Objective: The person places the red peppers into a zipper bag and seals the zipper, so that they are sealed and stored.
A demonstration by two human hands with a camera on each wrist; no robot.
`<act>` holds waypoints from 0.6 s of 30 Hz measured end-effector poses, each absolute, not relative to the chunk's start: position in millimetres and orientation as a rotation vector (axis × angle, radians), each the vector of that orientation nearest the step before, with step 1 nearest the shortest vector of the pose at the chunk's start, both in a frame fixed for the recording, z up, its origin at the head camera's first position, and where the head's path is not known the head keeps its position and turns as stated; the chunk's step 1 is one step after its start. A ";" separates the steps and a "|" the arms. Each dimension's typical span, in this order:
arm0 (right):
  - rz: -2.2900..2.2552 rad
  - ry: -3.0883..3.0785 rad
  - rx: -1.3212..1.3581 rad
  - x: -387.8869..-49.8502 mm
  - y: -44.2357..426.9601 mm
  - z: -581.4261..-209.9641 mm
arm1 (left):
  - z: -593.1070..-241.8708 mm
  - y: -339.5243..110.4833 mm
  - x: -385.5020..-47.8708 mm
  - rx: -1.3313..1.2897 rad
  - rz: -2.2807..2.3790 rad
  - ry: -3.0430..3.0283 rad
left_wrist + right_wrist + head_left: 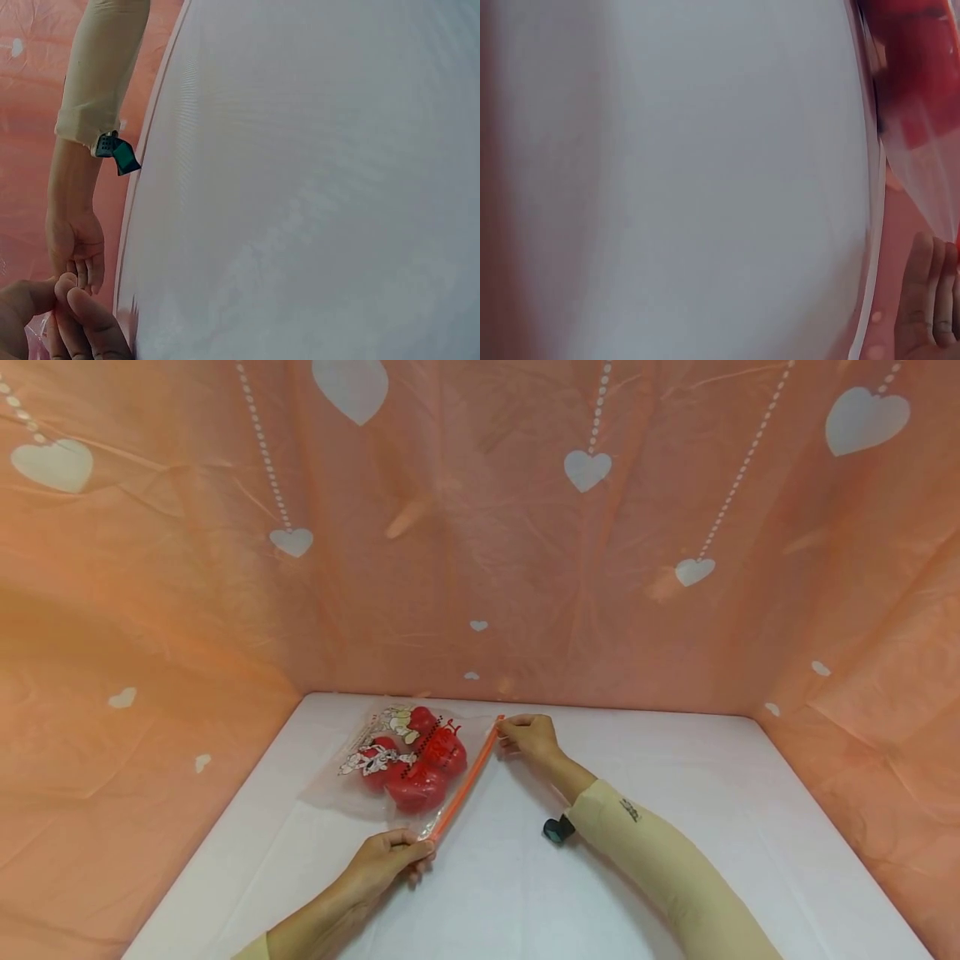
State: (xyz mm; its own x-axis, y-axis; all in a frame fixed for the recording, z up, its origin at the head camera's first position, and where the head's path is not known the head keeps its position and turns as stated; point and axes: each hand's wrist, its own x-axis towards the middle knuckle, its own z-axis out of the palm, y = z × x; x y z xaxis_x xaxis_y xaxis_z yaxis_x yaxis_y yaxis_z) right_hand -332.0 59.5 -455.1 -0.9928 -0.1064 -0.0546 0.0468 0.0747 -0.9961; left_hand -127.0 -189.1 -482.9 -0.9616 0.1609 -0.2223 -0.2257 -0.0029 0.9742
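Note:
A clear zip bag [341, 785] with printed cartoon figures lies on the white table, several rounded red things [418, 787] inside it; their kind is blurred by the plastic. Along its right side runs an orange zip strip [467, 785]. My left hand [382, 864] pinches the near end of that strip between thumb and fingers. At the far end, my right hand [531, 737] pinches the other corner, so the strip is stretched straight between both hands. In the left wrist view, the left fingers [94, 322] press together with the thumb. The right wrist view catches the red contents [919, 75] through the plastic.
The white table [675, 777] carries the bag. Orange sheeting [525, 568] printed with white hearts surrounds it at the back and both sides. A small dark green-black device [558, 830] is attached at the right wrist, by the cuff of a beige sleeve [660, 860].

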 end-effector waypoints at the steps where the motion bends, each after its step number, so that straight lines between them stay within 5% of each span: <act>1: -2.062 2.214 -0.055 -332.0 59.6 -454.5 | -482.5 -188.7 -127.3 -0.067 2.051 2.000; 18: -1.995 2.281 -0.132 -321.7 78.9 -453.3 | -465.2 -212.1 -130.4 0.280 1.653 2.100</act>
